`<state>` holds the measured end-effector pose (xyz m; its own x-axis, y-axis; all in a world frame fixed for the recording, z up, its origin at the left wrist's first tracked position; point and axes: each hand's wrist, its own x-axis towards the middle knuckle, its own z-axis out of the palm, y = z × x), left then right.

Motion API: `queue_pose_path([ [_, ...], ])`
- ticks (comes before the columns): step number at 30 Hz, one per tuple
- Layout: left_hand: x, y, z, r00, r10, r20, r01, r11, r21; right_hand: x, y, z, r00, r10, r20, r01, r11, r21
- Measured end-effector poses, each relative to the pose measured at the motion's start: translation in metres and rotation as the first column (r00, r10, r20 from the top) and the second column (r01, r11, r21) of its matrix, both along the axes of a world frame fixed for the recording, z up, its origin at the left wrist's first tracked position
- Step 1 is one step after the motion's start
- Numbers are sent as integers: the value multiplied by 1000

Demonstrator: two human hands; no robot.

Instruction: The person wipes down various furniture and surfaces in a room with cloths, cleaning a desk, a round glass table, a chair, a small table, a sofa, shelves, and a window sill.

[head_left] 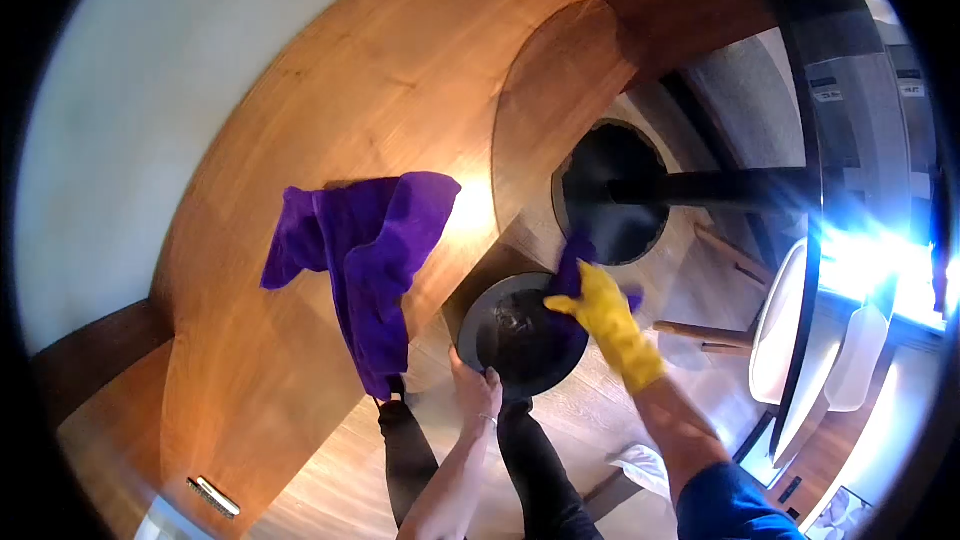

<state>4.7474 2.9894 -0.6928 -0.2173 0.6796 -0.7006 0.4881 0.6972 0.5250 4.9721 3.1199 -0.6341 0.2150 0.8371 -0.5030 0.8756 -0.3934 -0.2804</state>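
My left hand (pixel 474 388) is bare and grips the near left rim of a round, dark, bin-like container (pixel 484 312) with a grey rim. A yellow rubber glove (pixel 622 335) covers my right hand (pixel 600 308). Under its fingers is a dark purple cloth (pixel 572 265), pressed at the container's right rim. The thumb points left over the opening, and part of this cloth is hidden by the glove. A second purple cloth (pixel 380 240) lies draped on the curved wooden bench (pixel 330 110), hanging over its edge left of my hands.
Beyond the container stands a table's round black base (pixel 612 190), its post running right to a dark tabletop (pixel 815 190). A white chair (pixel 780 325) with wooden legs is at right. A small brush-like object (pixel 214 497) lies at lower left. Bright light glares at right.
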Motion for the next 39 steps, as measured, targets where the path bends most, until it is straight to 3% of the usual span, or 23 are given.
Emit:
queue_pose_path([
  [4, 13, 1, -8, 999, 40, 10, -40, 999, -26, -43, 89, -3, 767, 642, -13, -641, 767, 20],
  [6, 6, 10, -7, 998, -60, 17, 61, 993, -100, -44, 87, 3, 767, 637, -75, -629, 770, 106],
  [7, -16, 21, -5, 965, -257, 59, 260, 964, -57, -47, 74, 12, 825, 564, 33, -539, 768, 346],
  [9, -57, 77, 48, 836, -546, -41, 548, 834, 57, -44, 52, 72, 944, 330, -7, -312, 900, 304],
  [11, -93, 149, 93, 762, -545, -349, 636, 730, 250, -21, -10, 75, 992, 21, -124, 27, 927, 375],
  [12, -105, 171, 69, 811, -288, -510, 575, 555, 601, -12, -45, 76, 947, -163, -277, 248, 919, 306],
  [13, -103, 199, 77, 745, -263, -613, 615, 628, 477, 9, -39, 144, 571, -405, -714, 395, 898, -193],
  [14, -97, 227, 89, 662, -236, -711, 626, 696, 352, 28, -32, 214, 142, -771, -621, 346, 626, -699],
  [16, -114, 251, 77, 543, -619, -568, 751, 661, -2, -14, -135, 219, -47, -795, -604, 736, 381, -559],
  [18, -149, 268, -9, 552, -575, -605, 786, 600, 147, 5, -211, 231, -208, -803, -559, 846, 140, -515],
  [19, -157, 274, 1, 767, -580, -275, 639, 732, 237, 22, -254, 238, -79, -967, -242, 917, 25, -398],
  [21, -183, 263, 17, 910, -322, 263, 235, 921, 311, 56, -332, 236, -36, -961, -274, 999, -26, -43],
  [22, -184, 255, 24, 880, -162, 446, 3, 942, 336, 65, -336, 258, -37, -876, -482, 996, -74, 57],
  [23, -178, 245, 82, 789, -101, 607, -89, 957, 275, 71, -338, 286, -25, -749, -662, 977, -157, 141],
  [24, -168, 234, 161, 820, -174, 545, 14, 958, 286, 75, -337, 323, 12, -599, -800, 943, -259, 208],
  [25, -152, 218, 234, 711, -9, 703, -122, 983, 137, 79, -334, 366, 75, -437, -896, 894, -369, 255],
  [26, -156, 209, 268, 737, 10, 675, -157, 975, 157, 73, -290, 425, 99, -468, -878, 928, -276, 251],
  [28, -165, 203, 323, 665, 77, 743, -246, 962, 120, 106, -275, 432, 292, -567, -770, 924, -39, 379],
  [29, -163, 204, 352, 632, 63, 772, -264, 955, 138, 106, -235, 468, 269, -665, -696, 960, 125, 252],
  [30, -162, 204, 382, 597, 47, 801, -282, 947, 155, 121, -218, 465, 574, -739, -353, 795, 399, 458],
  [31, -152, 204, 404, 573, 22, 820, -291, 940, 178, 133, -202, 437, 699, -707, 108, 501, 591, 632],
  [33, -113, 203, 429, 521, -21, 853, -303, 930, 208, 146, -144, 427, 733, -636, 241, 484, 737, 473],
  [39, 2, 185, 449, 444, -52, 895, -405, 879, 253, 339, -95, 374, 558, -792, 248, 504, 561, 657],
])
